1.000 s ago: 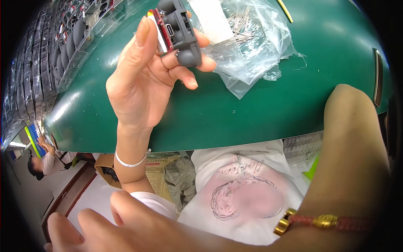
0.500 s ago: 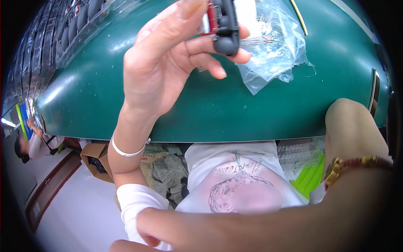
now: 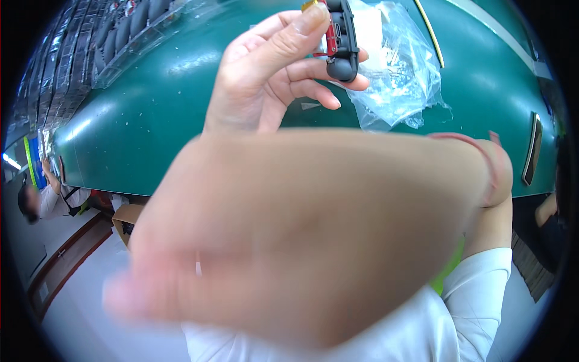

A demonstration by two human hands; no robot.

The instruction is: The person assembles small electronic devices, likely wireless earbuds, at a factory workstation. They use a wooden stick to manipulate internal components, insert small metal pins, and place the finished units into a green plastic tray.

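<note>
My left hand point(image 3: 256, 75) is raised over the green table point(image 3: 157, 114), fingers closed around a small black plastic device point(image 3: 345, 48). A red circuit board point(image 3: 331, 42) shows along the device's side, beside the thumb, and its lower end is rounded and dark. My right hand point(image 3: 283, 235) crosses the view very close in, smeared by motion, with a red band at the wrist. It covers my left forearm and much of my lap; its fingers cannot be made out, and nothing shows in it.
Behind the device lies a clear plastic bag point(image 3: 416, 84). A thin yellow rod point(image 3: 430, 33) lies beyond it. Clear trays with grey parts point(image 3: 123, 27) stand at the far left. A flat dark object point(image 3: 532, 149) rests near the right edge. Another person point(image 3: 55, 196) sits at the left.
My right hand and forearm have swung up from the lower edge across the middle of the view. My left hand, still holding the device, appears slightly farther right.
</note>
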